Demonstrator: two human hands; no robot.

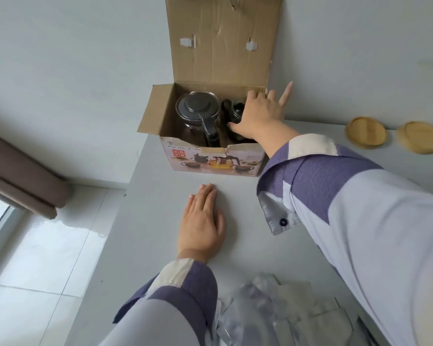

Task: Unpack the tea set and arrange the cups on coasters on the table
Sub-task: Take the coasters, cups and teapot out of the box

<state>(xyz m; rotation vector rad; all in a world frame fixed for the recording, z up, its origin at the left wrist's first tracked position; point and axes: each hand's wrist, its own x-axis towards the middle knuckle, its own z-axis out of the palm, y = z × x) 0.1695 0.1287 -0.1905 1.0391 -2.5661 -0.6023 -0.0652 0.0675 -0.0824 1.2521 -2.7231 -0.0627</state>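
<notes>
Right hand point(258, 116) inside open box point(210, 156), table point(145, 208) edge left, left hand point(201, 221) flat

I note a pale grey worktop point(145, 221) against the wall. Directly on it: an open cardboard tea set box point(210, 158) at the far edge, two round wooden coasters point(366, 132) point(420, 137) to its right, and my left hand point(201, 226) flat, palm down.

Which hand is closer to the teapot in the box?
The right hand. It reaches into the box just beside the teapot. The left hand lies flat on the table, in front of the box.
</notes>
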